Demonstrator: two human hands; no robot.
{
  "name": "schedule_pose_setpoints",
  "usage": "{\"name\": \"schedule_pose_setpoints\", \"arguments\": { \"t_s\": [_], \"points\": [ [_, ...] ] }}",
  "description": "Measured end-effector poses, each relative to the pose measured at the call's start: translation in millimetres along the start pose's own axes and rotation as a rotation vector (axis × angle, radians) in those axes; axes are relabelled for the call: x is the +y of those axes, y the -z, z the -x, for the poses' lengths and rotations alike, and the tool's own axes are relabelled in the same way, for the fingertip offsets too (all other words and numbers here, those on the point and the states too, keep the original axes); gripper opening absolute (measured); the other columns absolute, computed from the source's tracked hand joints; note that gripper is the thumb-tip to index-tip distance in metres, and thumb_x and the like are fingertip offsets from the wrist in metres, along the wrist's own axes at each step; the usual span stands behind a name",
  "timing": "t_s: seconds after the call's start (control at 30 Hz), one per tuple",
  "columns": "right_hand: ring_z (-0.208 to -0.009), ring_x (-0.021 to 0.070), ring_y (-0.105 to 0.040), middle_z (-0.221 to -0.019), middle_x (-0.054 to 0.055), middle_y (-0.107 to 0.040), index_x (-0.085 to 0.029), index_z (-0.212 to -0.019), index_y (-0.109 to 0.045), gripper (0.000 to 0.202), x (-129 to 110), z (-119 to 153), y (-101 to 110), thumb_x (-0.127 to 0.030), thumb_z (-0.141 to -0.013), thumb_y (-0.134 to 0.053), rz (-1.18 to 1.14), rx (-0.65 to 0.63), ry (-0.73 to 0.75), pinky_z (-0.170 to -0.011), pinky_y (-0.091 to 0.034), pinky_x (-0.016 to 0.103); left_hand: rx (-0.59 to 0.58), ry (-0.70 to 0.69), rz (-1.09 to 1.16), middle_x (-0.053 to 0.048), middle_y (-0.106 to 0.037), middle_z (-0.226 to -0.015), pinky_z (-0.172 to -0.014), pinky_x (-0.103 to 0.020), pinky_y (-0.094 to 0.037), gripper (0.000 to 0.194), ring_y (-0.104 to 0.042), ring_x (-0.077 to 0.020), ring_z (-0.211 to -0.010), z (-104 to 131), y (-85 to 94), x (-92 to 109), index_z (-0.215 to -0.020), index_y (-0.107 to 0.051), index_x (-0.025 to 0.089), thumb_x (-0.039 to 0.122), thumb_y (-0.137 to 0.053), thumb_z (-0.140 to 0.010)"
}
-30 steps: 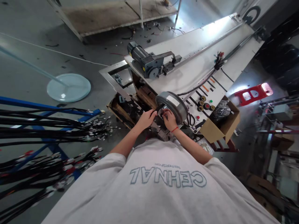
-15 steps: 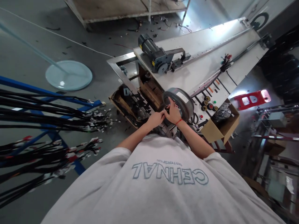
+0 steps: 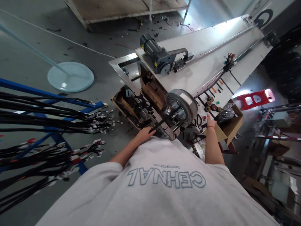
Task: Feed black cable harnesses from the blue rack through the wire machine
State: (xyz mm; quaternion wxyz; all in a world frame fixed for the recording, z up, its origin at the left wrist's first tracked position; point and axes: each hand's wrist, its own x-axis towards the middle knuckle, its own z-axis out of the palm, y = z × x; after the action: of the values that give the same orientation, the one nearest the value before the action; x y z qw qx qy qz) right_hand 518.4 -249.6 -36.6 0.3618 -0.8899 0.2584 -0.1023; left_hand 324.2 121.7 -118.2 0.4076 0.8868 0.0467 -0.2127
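A dark grey wheel (image 3: 192, 105) with a white label on its rim sits at the near end of the white-topped machine (image 3: 178, 78), its metal hub facing me. From the hub a thin black cable (image 3: 163, 121) runs straight to my left hand (image 3: 145, 134), whose fingers close around its end by the frame edge. My right hand (image 3: 211, 121) is at the machine's near right corner, beside a red button (image 3: 204, 118). One finger stretches forward there; the other fingers are partly hidden, and nothing shows in that hand. Just beyond it are several round black-rimmed buttons (image 3: 209, 104).
A grey motor (image 3: 152, 50) is mounted on the machine top. A cardboard box (image 3: 231, 124) with clear plastic stands at right, near a red metal part (image 3: 255, 99). Black cable bundles hang on a blue rack (image 3: 50, 133) at left. A white round base (image 3: 70, 77) stands on the floor.
Both hands have left the wheel hub, where they were together. My left hand moved left and back with the cable; my right hand moved right to the buttons.
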Motion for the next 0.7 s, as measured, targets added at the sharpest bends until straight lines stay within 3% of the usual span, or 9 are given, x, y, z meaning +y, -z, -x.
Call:
{"name": "schedule_pose_setpoints", "arguments": {
  "t_s": [0.1,0.17,0.47,0.7],
  "points": [
    [-0.112,0.0346,-0.061,-0.109,0.025,-0.065,-0.001,-0.111,-0.061,0.058,28.9,-7.5,-11.6,-0.047,-0.076,-0.071,0.097,0.010,-0.342,-0.095,-0.051,0.044,0.025,-0.048,0.045,-0.010,-0.072,-0.087,-0.076,-0.031,-0.049,0.039,-0.066,-0.0227,-0.081,12.3,2.2,-6.1,-0.088,-0.068,0.014,0.045,-0.044,-0.090],
    [-0.114,0.0317,-0.060,-0.114,0.023,-0.065,-0.004,-0.112,-0.062,0.061,39.8,-3.6,-19.4,-0.051,-0.074,-0.073,0.127,0.049,-0.436,-0.097,-0.049,0.038,0.047,-0.043,0.090,-0.009,-0.072,-0.086,-0.073,-0.030,-0.048,0.039,-0.064,-0.0214,-0.077,18.2,6.2,-5.1,-0.090,-0.068,0.014,0.045,-0.043,-0.090],
    [-0.118,0.0281,-0.058,-0.121,0.018,-0.064,-0.008,-0.115,-0.061,0.054,54.3,-6.3,-29.4,-0.050,-0.082,-0.065,0.069,0.110,-0.357,-0.100,-0.047,0.033,0.090,-0.054,0.109,-0.004,-0.068,-0.073,-0.063,-0.026,-0.042,0.037,-0.057,-0.0161,-0.065,28.3,14.9,11.3,-0.085,-0.066,0.015,0.046,-0.046,-0.087],
    [-0.121,0.0302,-0.056,-0.125,0.021,-0.061,-0.009,-0.116,-0.058,0.060,60.1,-7.9,-33.0,-0.056,-0.080,-0.065,0.132,0.106,-0.385,-0.104,-0.043,0.036,0.129,-0.126,0.096,-0.003,-0.065,-0.070,-0.061,-0.026,-0.040,0.036,-0.055,-0.0160,-0.062,3.1,22.1,32.5,-0.078,-0.062,0.017,0.047,-0.045,-0.087]
  ]
}}
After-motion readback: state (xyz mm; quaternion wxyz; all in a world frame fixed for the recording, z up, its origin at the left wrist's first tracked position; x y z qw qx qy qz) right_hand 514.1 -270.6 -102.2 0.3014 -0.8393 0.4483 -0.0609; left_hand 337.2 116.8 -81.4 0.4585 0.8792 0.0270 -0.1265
